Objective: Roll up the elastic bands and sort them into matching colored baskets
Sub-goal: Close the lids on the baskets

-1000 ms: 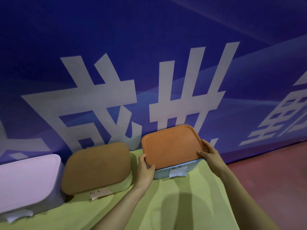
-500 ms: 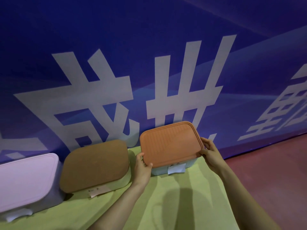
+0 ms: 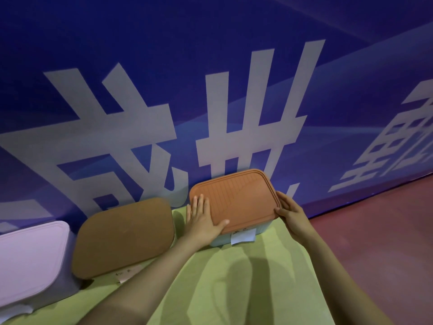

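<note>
Head view: left hand (image 3: 202, 221) flat on orange lid (image 3: 239, 198); right hand (image 3: 289, 212) grips lid's right edge.

Pink box (image 3: 30, 254) cut off @ L edge; paper label (image 3: 242, 238) txt too blurry.

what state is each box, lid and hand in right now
orange ribbed plastic lid, seated on the pale blue box
rounded brown-lidded box, closed
pink lidded box, closed
left hand, flat on the orange lid
right hand, gripping the lid's right edge
</note>
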A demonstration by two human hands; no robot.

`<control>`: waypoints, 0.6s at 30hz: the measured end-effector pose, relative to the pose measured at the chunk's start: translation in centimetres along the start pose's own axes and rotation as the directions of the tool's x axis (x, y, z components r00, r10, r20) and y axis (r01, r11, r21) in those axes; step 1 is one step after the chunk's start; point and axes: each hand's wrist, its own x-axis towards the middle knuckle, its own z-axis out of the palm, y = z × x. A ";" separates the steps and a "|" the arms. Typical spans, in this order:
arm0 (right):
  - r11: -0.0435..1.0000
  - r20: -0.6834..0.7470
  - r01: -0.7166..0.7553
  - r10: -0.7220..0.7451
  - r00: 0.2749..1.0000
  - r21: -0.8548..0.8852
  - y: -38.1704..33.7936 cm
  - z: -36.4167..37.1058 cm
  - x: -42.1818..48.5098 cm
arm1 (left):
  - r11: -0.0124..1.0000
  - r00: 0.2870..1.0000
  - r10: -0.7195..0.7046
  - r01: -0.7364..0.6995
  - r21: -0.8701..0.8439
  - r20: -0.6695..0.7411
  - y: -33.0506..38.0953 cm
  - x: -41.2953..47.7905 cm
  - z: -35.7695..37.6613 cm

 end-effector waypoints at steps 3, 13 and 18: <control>0.991 -0.041 0.005 -0.010 0.999 -0.132 -0.4 0.4 0.0 | 0.993 0.997 0.080 -0.079 0.088 -0.008 0.8 1.6 -0.7; 0.334 0.108 0.238 -0.363 0.926 -0.912 -2.8 4.2 3.7 | 0.974 0.988 0.142 -0.128 0.187 -0.066 1.8 3.6 1.3; 0.092 0.133 0.165 -0.280 0.951 -0.982 -2.3 7.0 5.6 | 0.969 0.987 0.146 -0.127 0.212 -0.074 2.0 3.7 1.5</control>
